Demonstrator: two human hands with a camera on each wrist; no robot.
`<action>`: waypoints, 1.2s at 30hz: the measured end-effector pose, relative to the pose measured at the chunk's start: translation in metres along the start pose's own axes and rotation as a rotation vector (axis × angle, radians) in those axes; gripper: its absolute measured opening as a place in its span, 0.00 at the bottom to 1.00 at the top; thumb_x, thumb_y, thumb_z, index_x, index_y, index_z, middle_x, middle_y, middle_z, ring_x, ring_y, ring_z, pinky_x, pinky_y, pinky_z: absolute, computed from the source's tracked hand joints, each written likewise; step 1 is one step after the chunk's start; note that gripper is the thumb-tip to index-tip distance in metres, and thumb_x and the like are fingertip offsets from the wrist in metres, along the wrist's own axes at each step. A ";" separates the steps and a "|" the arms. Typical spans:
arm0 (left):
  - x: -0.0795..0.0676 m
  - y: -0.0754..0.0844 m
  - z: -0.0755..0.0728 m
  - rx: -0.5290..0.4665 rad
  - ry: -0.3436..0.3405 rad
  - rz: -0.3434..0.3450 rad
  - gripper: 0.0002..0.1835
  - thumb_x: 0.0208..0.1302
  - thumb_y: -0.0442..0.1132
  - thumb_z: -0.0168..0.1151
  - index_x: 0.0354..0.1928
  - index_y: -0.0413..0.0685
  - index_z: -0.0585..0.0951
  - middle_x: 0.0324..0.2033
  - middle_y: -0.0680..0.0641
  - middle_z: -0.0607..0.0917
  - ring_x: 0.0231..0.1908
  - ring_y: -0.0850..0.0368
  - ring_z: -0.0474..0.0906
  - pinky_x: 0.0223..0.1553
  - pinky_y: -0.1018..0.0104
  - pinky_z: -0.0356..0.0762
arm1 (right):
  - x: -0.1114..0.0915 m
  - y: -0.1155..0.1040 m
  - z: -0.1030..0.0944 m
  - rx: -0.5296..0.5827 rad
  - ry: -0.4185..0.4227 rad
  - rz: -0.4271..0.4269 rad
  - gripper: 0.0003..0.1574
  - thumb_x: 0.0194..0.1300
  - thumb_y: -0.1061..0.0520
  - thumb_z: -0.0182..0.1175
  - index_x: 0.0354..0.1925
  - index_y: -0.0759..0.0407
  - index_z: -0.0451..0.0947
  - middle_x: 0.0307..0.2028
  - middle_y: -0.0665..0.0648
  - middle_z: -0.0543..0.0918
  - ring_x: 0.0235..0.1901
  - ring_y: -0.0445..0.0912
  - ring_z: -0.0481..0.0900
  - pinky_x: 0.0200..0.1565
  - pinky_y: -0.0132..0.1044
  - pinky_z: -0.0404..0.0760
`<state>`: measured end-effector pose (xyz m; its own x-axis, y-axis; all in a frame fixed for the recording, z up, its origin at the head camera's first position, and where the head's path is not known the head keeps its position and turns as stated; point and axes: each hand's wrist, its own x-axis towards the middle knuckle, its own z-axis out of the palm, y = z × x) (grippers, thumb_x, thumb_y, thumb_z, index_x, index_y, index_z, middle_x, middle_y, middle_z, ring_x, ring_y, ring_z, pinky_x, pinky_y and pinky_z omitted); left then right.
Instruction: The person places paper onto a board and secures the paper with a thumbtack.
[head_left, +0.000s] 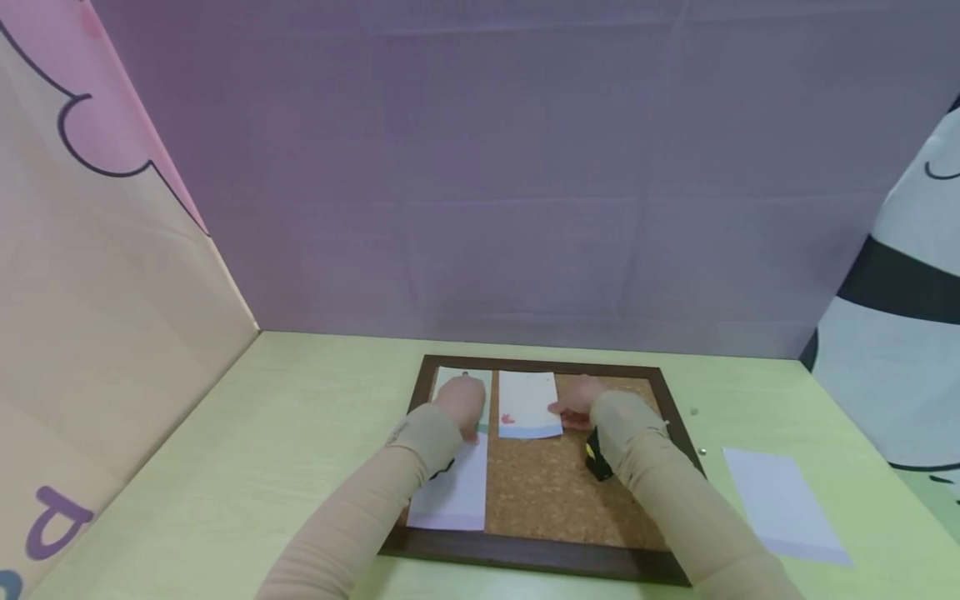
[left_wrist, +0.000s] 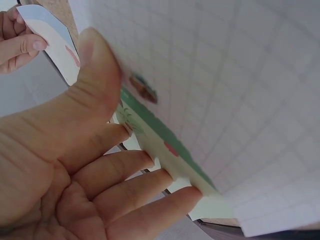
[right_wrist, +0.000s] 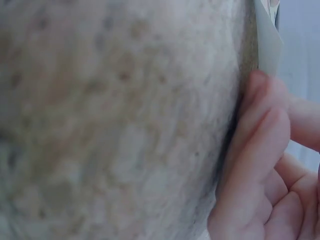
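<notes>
A cork board (head_left: 558,500) in a dark wooden frame lies on the table with sheets of note paper on it. My right hand (head_left: 579,400) pinches the right edge of the cream note sheet (head_left: 525,402), which has a blue lower band and a small red picture. Over at the left column, my left hand (head_left: 461,402) rests its fairly straight fingertips on a pale green sheet (left_wrist: 202,209). Its thumb lies at the edge of a white grid-lined sheet (left_wrist: 225,110) below that one. A small dark round spot (left_wrist: 143,89) shows by the thumb.
Another white sheet (head_left: 783,504) lies on the table to the right of the board. Small shiny bits (head_left: 702,452) sit beside the frame's right side. A purple-grey backdrop (head_left: 525,183) stands behind the table, with printed cloth at both sides.
</notes>
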<state>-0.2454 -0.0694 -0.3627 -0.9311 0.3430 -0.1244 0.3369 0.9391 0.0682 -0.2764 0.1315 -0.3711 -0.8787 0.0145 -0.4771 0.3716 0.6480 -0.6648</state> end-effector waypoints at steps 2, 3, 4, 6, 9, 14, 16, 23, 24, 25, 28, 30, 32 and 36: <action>0.001 0.000 0.000 0.007 0.001 -0.001 0.16 0.39 0.39 0.79 0.23 0.45 0.78 0.27 0.48 0.83 0.37 0.51 0.80 0.48 0.62 0.78 | 0.000 -0.001 0.000 -0.005 0.005 0.003 0.14 0.61 0.61 0.63 0.20 0.60 0.72 0.13 0.49 0.73 0.14 0.36 0.70 0.20 0.23 0.74; 0.001 0.000 -0.001 0.009 0.001 -0.001 0.16 0.39 0.39 0.79 0.23 0.45 0.78 0.27 0.48 0.83 0.37 0.51 0.80 0.48 0.62 0.78 | 0.001 -0.002 0.000 -0.008 0.006 0.004 0.14 0.61 0.61 0.63 0.20 0.60 0.72 0.13 0.49 0.73 0.13 0.36 0.70 0.20 0.23 0.74; 0.001 0.000 -0.001 0.010 0.002 -0.001 0.16 0.39 0.39 0.80 0.23 0.45 0.77 0.27 0.48 0.83 0.37 0.51 0.80 0.48 0.62 0.79 | 0.001 -0.002 0.000 -0.014 0.006 0.003 0.15 0.61 0.61 0.63 0.19 0.60 0.73 0.12 0.49 0.73 0.13 0.36 0.70 0.19 0.23 0.73; 0.001 0.000 -0.001 0.003 0.001 -0.005 0.16 0.39 0.39 0.79 0.22 0.45 0.77 0.27 0.48 0.83 0.37 0.51 0.80 0.48 0.62 0.79 | 0.000 -0.002 0.000 -0.031 0.008 0.000 0.15 0.61 0.61 0.63 0.19 0.60 0.73 0.12 0.48 0.73 0.13 0.35 0.70 0.19 0.22 0.72; 0.001 0.000 0.000 0.000 -0.004 -0.006 0.16 0.39 0.39 0.79 0.22 0.45 0.77 0.27 0.49 0.82 0.36 0.52 0.80 0.47 0.62 0.79 | 0.001 -0.002 0.001 -0.038 0.007 0.002 0.16 0.61 0.60 0.63 0.18 0.59 0.72 0.12 0.48 0.73 0.12 0.35 0.69 0.18 0.22 0.70; 0.002 -0.001 0.002 -0.013 -0.017 0.000 0.16 0.40 0.39 0.79 0.24 0.45 0.77 0.25 0.50 0.81 0.35 0.53 0.80 0.47 0.62 0.79 | 0.013 0.004 0.002 -0.032 0.000 0.014 0.17 0.60 0.60 0.63 0.18 0.58 0.72 0.11 0.48 0.73 0.12 0.35 0.69 0.17 0.23 0.69; 0.002 -0.001 0.002 -0.018 -0.020 0.008 0.16 0.40 0.38 0.79 0.24 0.45 0.77 0.26 0.50 0.81 0.36 0.52 0.80 0.48 0.62 0.78 | 0.017 0.006 0.003 -0.033 -0.005 0.015 0.17 0.60 0.60 0.63 0.17 0.58 0.72 0.11 0.49 0.73 0.12 0.36 0.69 0.17 0.24 0.69; -0.003 -0.002 -0.003 -0.065 -0.076 0.009 0.15 0.43 0.38 0.77 0.28 0.45 0.77 0.27 0.50 0.80 0.34 0.54 0.78 0.46 0.63 0.78 | 0.024 0.008 0.004 -0.095 -0.009 -0.001 0.19 0.61 0.57 0.63 0.16 0.57 0.72 0.11 0.49 0.73 0.11 0.36 0.68 0.16 0.24 0.67; -0.003 -0.002 -0.004 -0.070 -0.085 0.012 0.15 0.44 0.38 0.77 0.27 0.45 0.77 0.26 0.51 0.80 0.33 0.55 0.77 0.45 0.64 0.78 | 0.025 0.009 0.004 -0.098 -0.008 0.002 0.18 0.61 0.57 0.63 0.16 0.57 0.72 0.12 0.49 0.73 0.12 0.37 0.68 0.16 0.24 0.67; -0.004 -0.002 -0.005 -0.075 -0.096 0.016 0.14 0.44 0.39 0.77 0.27 0.45 0.78 0.26 0.51 0.80 0.32 0.56 0.77 0.43 0.64 0.78 | 0.026 0.009 0.004 -0.098 -0.008 0.005 0.18 0.61 0.57 0.63 0.16 0.57 0.72 0.12 0.49 0.73 0.12 0.37 0.68 0.16 0.24 0.67; -0.005 -0.003 -0.008 -0.091 -0.101 0.029 0.14 0.43 0.38 0.77 0.26 0.45 0.79 0.24 0.51 0.80 0.29 0.57 0.77 0.40 0.65 0.79 | 0.027 0.010 0.005 -0.080 -0.012 0.014 0.17 0.60 0.58 0.63 0.17 0.58 0.73 0.12 0.50 0.73 0.12 0.37 0.68 0.16 0.25 0.68; -0.004 -0.003 -0.009 -0.095 -0.082 0.049 0.14 0.43 0.38 0.77 0.30 0.44 0.81 0.28 0.50 0.83 0.32 0.56 0.79 0.41 0.65 0.79 | 0.028 0.010 0.006 -0.067 -0.016 0.019 0.17 0.60 0.58 0.64 0.17 0.59 0.73 0.11 0.50 0.73 0.11 0.37 0.68 0.16 0.26 0.68; -0.001 -0.002 -0.010 -0.119 -0.063 0.069 0.19 0.43 0.39 0.77 0.39 0.42 0.82 0.37 0.48 0.85 0.40 0.53 0.81 0.46 0.64 0.79 | 0.028 0.010 0.006 -0.069 -0.016 0.017 0.17 0.60 0.58 0.63 0.17 0.59 0.73 0.11 0.50 0.74 0.11 0.37 0.69 0.16 0.26 0.68; 0.005 0.003 -0.009 -0.169 -0.059 0.129 0.34 0.45 0.40 0.77 0.57 0.44 0.77 0.56 0.47 0.80 0.58 0.50 0.73 0.61 0.60 0.70 | 0.030 0.010 0.007 -0.067 0.000 0.027 0.16 0.60 0.58 0.64 0.18 0.59 0.73 0.11 0.50 0.74 0.11 0.37 0.69 0.16 0.26 0.68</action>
<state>-0.2507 -0.0647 -0.3542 -0.8703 0.4654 -0.1611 0.4198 0.8720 0.2517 -0.2969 0.1331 -0.3966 -0.8687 0.0320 -0.4944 0.3740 0.6968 -0.6120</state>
